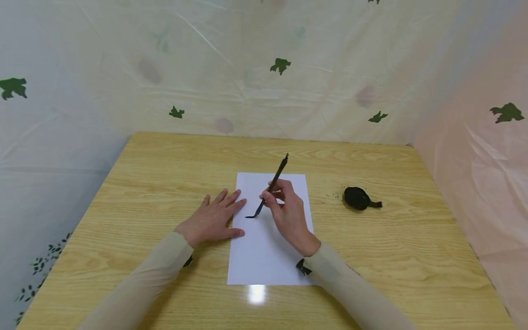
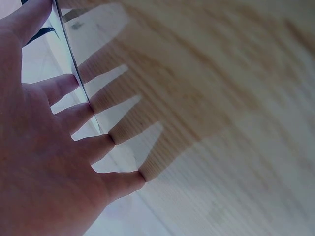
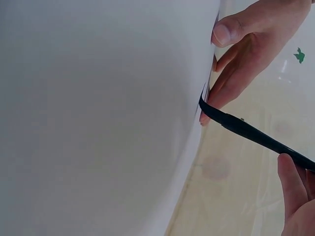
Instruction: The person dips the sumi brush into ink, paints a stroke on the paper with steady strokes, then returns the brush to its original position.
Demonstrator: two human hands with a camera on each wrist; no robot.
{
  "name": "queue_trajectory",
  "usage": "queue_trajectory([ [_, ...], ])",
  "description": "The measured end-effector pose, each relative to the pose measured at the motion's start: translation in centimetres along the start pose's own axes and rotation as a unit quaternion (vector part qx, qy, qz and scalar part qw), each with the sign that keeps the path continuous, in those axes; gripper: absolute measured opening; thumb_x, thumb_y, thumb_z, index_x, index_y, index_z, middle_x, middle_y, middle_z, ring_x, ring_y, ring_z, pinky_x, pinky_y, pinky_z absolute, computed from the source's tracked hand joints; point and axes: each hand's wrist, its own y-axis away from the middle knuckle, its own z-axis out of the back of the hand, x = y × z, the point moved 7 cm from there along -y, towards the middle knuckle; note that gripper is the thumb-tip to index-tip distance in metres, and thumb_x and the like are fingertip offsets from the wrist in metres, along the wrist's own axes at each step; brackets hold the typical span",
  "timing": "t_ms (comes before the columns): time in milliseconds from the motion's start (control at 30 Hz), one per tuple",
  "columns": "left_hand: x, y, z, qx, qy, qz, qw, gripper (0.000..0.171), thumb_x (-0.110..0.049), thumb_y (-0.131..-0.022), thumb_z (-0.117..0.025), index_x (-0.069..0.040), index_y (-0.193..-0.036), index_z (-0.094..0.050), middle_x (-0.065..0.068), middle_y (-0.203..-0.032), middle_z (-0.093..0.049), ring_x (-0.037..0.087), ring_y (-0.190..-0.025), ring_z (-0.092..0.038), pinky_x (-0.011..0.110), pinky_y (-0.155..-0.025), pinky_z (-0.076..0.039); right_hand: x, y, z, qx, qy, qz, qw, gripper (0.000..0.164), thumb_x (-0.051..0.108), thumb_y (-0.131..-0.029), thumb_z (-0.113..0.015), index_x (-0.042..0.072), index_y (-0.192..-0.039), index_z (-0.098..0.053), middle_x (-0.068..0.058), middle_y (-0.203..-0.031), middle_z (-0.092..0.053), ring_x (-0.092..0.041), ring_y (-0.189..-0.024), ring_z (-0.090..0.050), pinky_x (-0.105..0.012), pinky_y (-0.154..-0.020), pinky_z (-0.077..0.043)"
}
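A white sheet of paper [image 1: 255, 256] lies on the wooden table in front of me. My right hand [image 1: 290, 217] pinches a dark ink brush [image 1: 277, 175], held at a slant with its bent tip on the paper. A short black stroke [image 1: 249, 217] runs left from that tip. In the right wrist view the brush [image 3: 251, 132] bends where its bristles meet the sheet. My left hand [image 1: 214, 217] lies flat with spread fingers, its fingertips on the paper's left edge. The left wrist view shows this hand [image 2: 54, 132] with its fingers straight against the surface.
To the right of the paper sits a small round black dish [image 1: 356, 198] with a short handle, dark specks beside it. The wooden table [image 1: 165, 160] is bordered by pale curtains [image 1: 247, 91] with green leaf-like shapes at the back and sides.
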Motion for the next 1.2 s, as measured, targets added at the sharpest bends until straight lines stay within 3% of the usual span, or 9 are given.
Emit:
queue_trajectory([
  [1200,-0.1,0.0,0.1,-0.002,0.000,0.006,1.0000,0.087,-0.059,-0.095,-0.066,-0.016,-0.164,-0.033,0.009,-0.172,-0.018,0.044,-0.156,-0.014,0.074,-0.116,-0.016,-0.3,0.4,1.6,-0.015,0.011,-0.010,1.000,0.027,0.004,-0.100,-0.065,-0.003,-0.122,-0.052,-0.016,-0.104,-0.066,-0.029,-0.094,-0.075,-0.028,-0.075,-0.061],
])
